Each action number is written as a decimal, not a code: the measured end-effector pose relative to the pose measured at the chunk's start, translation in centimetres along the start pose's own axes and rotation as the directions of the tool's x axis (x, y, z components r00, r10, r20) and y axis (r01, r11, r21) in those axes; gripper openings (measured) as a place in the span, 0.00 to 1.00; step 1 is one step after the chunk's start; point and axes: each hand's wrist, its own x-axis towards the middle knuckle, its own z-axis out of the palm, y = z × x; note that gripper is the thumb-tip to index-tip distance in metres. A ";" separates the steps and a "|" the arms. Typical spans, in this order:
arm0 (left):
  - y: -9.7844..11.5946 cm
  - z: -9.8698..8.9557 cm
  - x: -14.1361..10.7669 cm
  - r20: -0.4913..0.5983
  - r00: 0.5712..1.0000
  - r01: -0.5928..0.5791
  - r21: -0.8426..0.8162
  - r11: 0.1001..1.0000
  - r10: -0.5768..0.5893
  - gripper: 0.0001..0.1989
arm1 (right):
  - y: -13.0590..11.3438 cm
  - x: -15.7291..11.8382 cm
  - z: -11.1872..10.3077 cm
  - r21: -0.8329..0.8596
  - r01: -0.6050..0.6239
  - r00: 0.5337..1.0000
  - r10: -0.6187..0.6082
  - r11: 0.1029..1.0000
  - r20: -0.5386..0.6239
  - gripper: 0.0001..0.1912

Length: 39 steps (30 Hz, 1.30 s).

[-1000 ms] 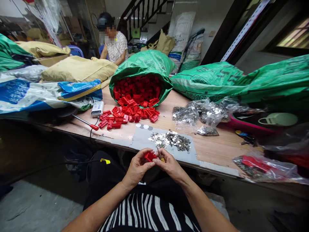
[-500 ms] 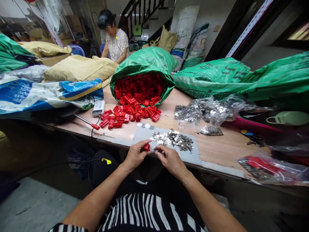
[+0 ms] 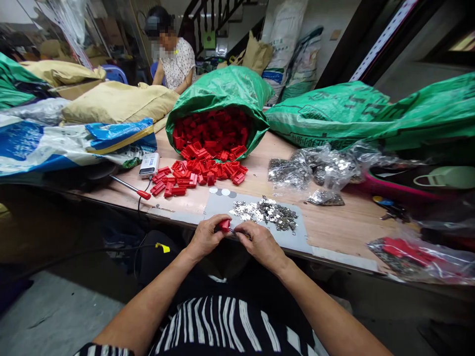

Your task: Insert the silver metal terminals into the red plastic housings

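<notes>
My left hand (image 3: 208, 238) is closed around a small red plastic part (image 3: 224, 226), just over the table's front edge. My right hand (image 3: 259, 243) pinches a thin metal piece (image 3: 232, 230) whose visible end meets the red part's right side. Fingers hide most of that piece, so its full shape cannot be made out. Beyond both hands, a pile of small shiny metal pieces (image 3: 264, 211) lies on a grey mat (image 3: 302, 237). More red plastic parts (image 3: 174, 184) are heaped at the mouth of a green sack (image 3: 226, 86).
A white power bank (image 3: 149, 164) and a red-handled tool (image 3: 143, 194) lie on the left. Plastic bags of metal pieces (image 3: 291, 173) and a pink basin (image 3: 386, 185) stand right. Across the table sits another person (image 3: 178, 64). Green sacks (image 3: 334, 116) line the back.
My right hand has moved slightly left, bringing the thin metal piece closer to the red part. My left hand keeps its hold. The view has shifted a little.
</notes>
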 end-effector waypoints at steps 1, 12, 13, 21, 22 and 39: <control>0.0 0.0 0.0 0.001 1.000 0.005 0.000 1.000 -0.005 0.17 | -0.1 0.0 0.0 -0.009 -0.002 1.000 0.002 1.000 0.001 0.08; -0.1 0.2 -0.1 -0.021 1.000 0.011 0.004 1.000 -0.011 0.15 | -2.5 0.1 1.2 -0.224 -0.116 0.993 0.119 0.968 -0.001 0.09; -0.1 0.2 -0.2 -0.028 1.000 0.007 0.001 1.000 -0.007 0.15 | -2.5 0.2 1.2 -0.218 -0.121 0.992 0.124 0.968 0.000 0.08; -0.1 0.5 -0.8 -0.101 0.994 0.024 -0.147 0.989 -0.039 0.15 | -0.7 -0.7 0.2 0.037 -0.032 0.999 0.034 0.999 -0.039 0.10; 0.2 0.5 -0.9 -0.112 0.992 0.040 -0.203 0.978 -0.064 0.16 | -0.5 -0.9 0.1 0.082 -0.016 0.998 0.021 0.996 -0.060 0.10; 4.7 0.9 -2.8 0.330 0.810 0.330 -0.940 -0.087 -0.484 0.06 | -2.9 -1.9 -1.5 0.320 0.014 0.995 -0.046 0.947 0.093 0.19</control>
